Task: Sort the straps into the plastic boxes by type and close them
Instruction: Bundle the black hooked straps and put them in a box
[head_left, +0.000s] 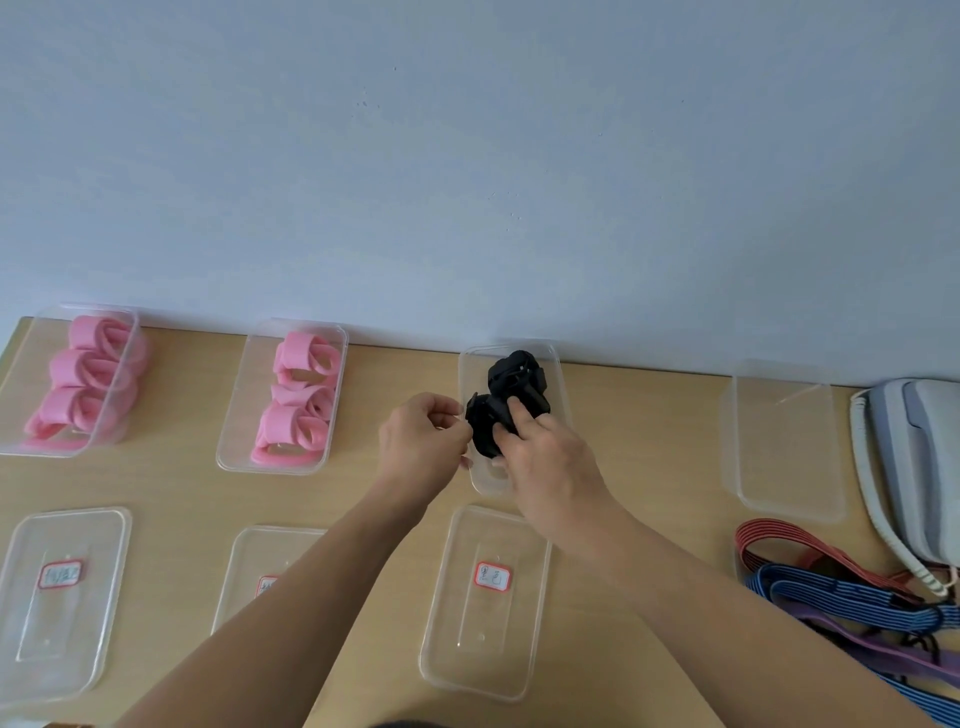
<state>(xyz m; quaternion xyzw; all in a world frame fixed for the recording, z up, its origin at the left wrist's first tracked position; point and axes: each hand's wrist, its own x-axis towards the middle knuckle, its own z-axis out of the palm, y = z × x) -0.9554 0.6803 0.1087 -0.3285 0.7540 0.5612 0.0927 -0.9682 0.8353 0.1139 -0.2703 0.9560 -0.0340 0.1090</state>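
Note:
Four clear plastic boxes stand in a row along the wall. The far left box (21, 395) and the second box (231, 447) hold rolled pink straps (304, 397). The third box (558, 374) holds black straps (514, 382). My left hand (421, 441) pinches the edge of a black strap (480, 423) at this box's left rim. My right hand (550, 462) presses its fingers onto the same black strap inside the box. The fourth box (784, 447) on the right holds nothing.
Three labelled clear lids (488, 603) lie on the table in front of the boxes. Red, blue and purple elastic straps (841, 592) lie tangled at the right front. A white telephone (914, 462) stands at the right edge.

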